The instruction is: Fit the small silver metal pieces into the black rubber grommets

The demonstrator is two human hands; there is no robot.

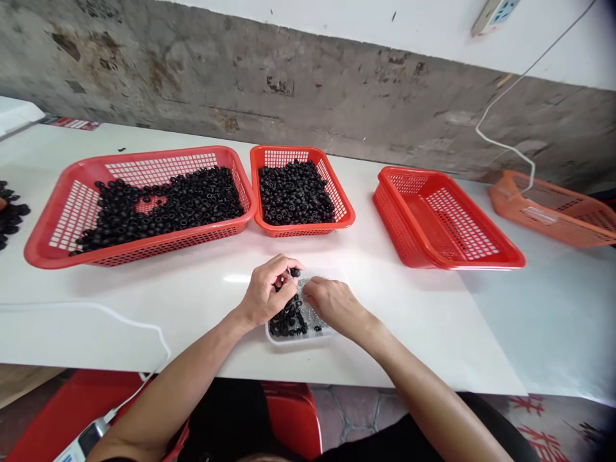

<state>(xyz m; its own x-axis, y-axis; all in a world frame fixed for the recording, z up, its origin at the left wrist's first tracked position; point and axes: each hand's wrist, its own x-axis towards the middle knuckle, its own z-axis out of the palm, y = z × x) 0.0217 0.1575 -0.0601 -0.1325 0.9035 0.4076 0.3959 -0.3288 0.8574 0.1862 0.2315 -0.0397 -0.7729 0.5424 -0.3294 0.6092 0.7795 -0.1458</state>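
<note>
My left hand (269, 290) pinches a small black bead-like plastic piece (295, 273) between thumb and fingers, above the left side of a shallow clear tray (283, 340). Small black pieces (289, 319) lie in the left part of that tray. Fine silvery bits (312, 316), perhaps tiny springs, fill its right part. Over those bits, my right hand (334, 305) is closed with its fingertips together, close to the left hand. Whatever its fingertips hold, if anything, is hidden.
Black bead-like pieces fill a wide red basket (168, 239) at left and a smaller red basket (303, 229). Stacked red baskets (409, 237) and an orange basket (539, 215) stand at right. A white cable (120, 316) crosses the table's left front.
</note>
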